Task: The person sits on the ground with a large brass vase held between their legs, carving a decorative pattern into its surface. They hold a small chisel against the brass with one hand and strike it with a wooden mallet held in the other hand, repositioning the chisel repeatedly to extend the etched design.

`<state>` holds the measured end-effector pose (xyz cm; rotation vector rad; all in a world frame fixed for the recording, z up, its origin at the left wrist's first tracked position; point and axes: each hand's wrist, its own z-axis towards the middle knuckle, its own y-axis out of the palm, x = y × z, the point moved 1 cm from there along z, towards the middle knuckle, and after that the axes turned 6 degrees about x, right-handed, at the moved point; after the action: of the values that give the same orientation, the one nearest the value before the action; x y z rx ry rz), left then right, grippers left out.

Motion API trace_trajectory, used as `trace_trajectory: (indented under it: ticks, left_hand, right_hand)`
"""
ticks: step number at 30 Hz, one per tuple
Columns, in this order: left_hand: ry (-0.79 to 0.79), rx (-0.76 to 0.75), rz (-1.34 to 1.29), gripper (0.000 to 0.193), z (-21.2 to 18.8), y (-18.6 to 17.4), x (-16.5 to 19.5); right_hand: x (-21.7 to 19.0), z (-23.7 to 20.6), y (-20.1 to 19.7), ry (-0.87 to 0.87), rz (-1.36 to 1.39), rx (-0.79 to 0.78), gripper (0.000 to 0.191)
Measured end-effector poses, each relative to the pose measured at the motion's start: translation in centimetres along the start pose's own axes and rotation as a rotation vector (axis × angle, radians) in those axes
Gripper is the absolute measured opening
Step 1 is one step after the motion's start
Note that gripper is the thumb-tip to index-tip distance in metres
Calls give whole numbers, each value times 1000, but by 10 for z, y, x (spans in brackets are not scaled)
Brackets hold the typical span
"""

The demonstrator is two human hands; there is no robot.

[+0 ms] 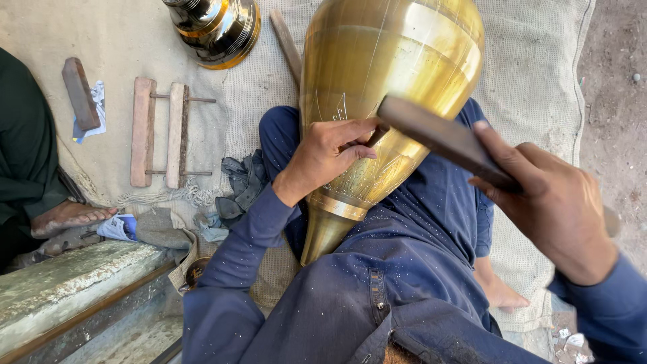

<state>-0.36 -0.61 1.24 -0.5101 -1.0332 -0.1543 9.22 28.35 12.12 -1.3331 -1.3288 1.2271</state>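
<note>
Engraving in hand: brass vessel across your lap.
Your right hand [556,202] grips a dark wooden mallet [441,138], raised. Your left hand [327,155] pinches a thin chisel, barely visible, against the brass vessel [391,61]. Next strike likely needs a square blow. Beyond: wooden frame [162,131], second vessel [216,27].

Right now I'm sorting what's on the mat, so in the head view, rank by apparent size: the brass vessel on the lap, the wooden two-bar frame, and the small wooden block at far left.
1. Brass vessel, though nearness inflates it.
2. Wooden two-bar frame.
3. Small wooden block.
</note>
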Motion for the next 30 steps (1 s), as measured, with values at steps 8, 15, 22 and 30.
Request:
trace_trajectory:
  ticks: [8,15,22,30]
  left_hand:
    - [98,-213,31,51,28,-9,7]
    - [23,-372,114,43,38,-10,14]
    - [71,-272,133,45,34,-8,12]
    - [-8,-73,173,44,15,-5,13]
  right_hand:
    - [8,-33,92,36,512,502,76]
    - [6,-60,119,52,834,597,83]
    - [9,-45,99,142,876,434,77]
    - [3,-23,36,-100,559,355,80]
